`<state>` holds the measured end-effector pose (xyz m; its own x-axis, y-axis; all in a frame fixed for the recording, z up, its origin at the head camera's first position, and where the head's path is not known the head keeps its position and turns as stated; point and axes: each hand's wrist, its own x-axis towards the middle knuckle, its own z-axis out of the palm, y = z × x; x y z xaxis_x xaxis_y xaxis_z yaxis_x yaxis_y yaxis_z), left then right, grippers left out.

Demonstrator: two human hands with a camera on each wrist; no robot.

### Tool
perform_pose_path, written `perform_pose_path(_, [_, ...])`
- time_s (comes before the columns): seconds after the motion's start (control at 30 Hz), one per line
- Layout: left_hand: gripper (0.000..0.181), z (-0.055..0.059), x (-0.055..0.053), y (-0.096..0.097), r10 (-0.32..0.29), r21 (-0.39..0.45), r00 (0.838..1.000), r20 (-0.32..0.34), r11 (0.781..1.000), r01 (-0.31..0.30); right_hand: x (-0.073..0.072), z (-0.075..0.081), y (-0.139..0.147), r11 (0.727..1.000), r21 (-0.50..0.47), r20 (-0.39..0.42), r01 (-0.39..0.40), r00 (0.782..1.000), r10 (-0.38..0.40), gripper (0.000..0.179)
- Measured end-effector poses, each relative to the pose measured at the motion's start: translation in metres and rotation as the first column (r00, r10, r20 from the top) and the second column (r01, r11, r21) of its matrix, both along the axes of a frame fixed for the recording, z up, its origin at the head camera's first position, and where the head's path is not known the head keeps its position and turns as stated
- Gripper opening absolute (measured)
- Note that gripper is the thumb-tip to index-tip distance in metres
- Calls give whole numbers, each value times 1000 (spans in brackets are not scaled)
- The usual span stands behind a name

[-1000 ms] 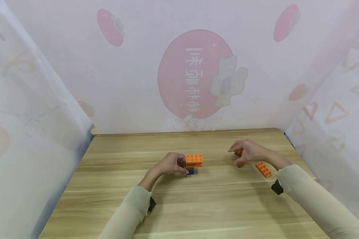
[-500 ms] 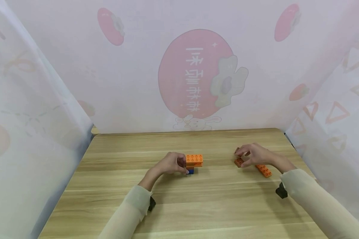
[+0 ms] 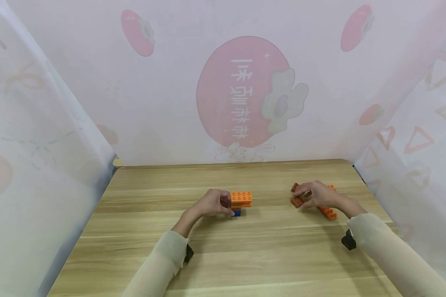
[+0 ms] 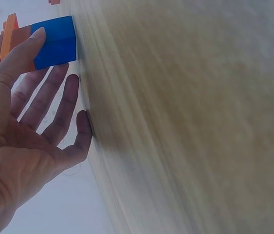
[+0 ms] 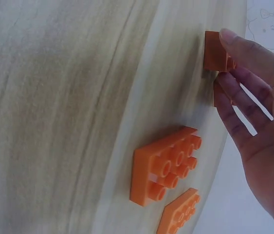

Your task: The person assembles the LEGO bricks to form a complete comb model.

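In the head view my left hand (image 3: 213, 203) holds a small stack of toy building bricks by its lower left side. The stack has an orange eight-stud brick (image 3: 241, 196) on top and a blue brick (image 3: 236, 212) at the bottom. The left wrist view has my thumb on the blue brick's face, the other fingers extended behind it. My right hand (image 3: 317, 195) has thumb and index finger at opposite sides of a reddish-brown brick (image 5: 215, 51) on the table. A second reddish-brown brick (image 3: 295, 187) lies just behind it, partly hidden by fingers in the right wrist view.
An orange eight-stud plate (image 3: 328, 213) lies beside the right wrist, partly covered by the hand. Another orange plate (image 3: 332, 187) peeks out behind that hand. The wooden table (image 3: 208, 264) is bounded by a printed cloth backdrop (image 3: 163, 103) at the rear and sides.
My right hand has come down and slightly right onto the nearer reddish-brown brick, its fingers drawing closer together. The left hand and the stack have stayed put.
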<state>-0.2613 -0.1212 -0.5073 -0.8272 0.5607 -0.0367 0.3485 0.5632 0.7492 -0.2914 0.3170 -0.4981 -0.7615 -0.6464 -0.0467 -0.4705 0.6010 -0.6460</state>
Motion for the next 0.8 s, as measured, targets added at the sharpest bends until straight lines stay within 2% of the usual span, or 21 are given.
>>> perform_pose_path(0.8, [24, -2, 0, -1, -17, 28, 1000, 8, 999, 17, 7, -10, -1, 997, 12, -93, 72, 993, -70, 35])
